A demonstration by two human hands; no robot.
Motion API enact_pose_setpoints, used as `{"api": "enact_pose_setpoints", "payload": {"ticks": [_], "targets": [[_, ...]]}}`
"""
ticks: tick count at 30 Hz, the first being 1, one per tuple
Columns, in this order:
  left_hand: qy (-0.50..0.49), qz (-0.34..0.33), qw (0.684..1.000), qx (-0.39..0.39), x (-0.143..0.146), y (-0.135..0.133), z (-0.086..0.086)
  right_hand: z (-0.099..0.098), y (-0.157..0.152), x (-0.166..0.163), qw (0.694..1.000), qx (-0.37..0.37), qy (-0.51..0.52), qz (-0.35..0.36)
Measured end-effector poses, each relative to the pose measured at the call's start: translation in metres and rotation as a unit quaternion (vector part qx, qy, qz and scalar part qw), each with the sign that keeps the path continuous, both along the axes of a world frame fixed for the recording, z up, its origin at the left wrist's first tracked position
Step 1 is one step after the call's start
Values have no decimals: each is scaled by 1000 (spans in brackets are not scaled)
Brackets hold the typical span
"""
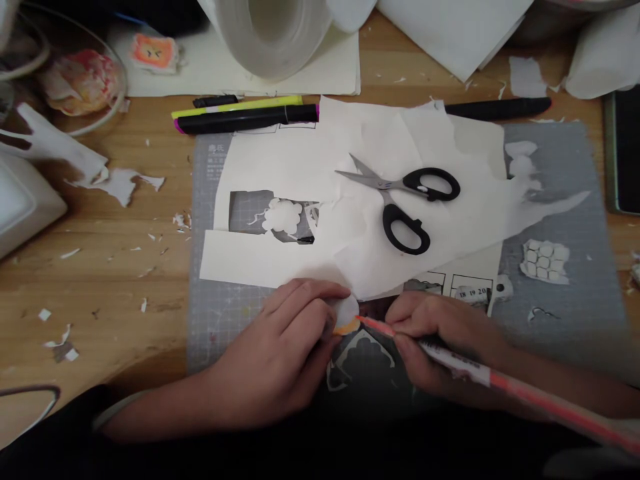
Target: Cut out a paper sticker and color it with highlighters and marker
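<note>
White paper scraps (117,183) litter the wooden tabletop (115,287) at the left, ahead of the grey cutting mat (215,307), where a scalloped paper cutout (283,217) lies in a window cut through the cream sheet (265,260). Just nearer the body, the left hand (293,340) pinches a rounded paper cutout (347,308), white with an orange lower edge, its fingers closed over the left side so that the piece juts out past the fingertips to the right. It looks light and fairly stiff but easy to crease or smudge, so the dry left rim seems the best place to hold it, lightly. The tip of the orange-red felt-tip pen (460,363) is at its right edge; whether they touch, I cannot tell. Beyond, black-handled scissors (385,185) rest on paper with blades parted. The right hand (435,323) grips the pen near its tip, the barrel slanting back rightward, and past it a honeycomb-patterned scrap (545,261) lies on the mat
</note>
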State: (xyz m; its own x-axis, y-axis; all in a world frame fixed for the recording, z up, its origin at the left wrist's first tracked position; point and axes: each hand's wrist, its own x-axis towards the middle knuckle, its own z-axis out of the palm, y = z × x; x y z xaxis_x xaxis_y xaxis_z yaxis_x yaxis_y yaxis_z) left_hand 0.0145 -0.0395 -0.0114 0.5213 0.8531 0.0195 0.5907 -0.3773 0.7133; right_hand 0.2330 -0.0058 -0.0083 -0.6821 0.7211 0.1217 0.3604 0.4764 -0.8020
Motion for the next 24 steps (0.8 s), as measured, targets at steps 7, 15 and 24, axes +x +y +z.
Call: {"api": "enact_pose_setpoints", "payload": {"ticks": [7, 15, 24], "targets": [[2, -2, 1000, 4, 1, 1, 1, 0, 0, -1, 1000, 6, 12, -7], [-2, -3, 1000, 6, 2, 4, 3, 0, 0, -1, 1000, 1, -20, -9], [-1, -11, 1000, 6, 2, 4, 4, 2, 1, -3, 1000, -7, -23, -4]]}}
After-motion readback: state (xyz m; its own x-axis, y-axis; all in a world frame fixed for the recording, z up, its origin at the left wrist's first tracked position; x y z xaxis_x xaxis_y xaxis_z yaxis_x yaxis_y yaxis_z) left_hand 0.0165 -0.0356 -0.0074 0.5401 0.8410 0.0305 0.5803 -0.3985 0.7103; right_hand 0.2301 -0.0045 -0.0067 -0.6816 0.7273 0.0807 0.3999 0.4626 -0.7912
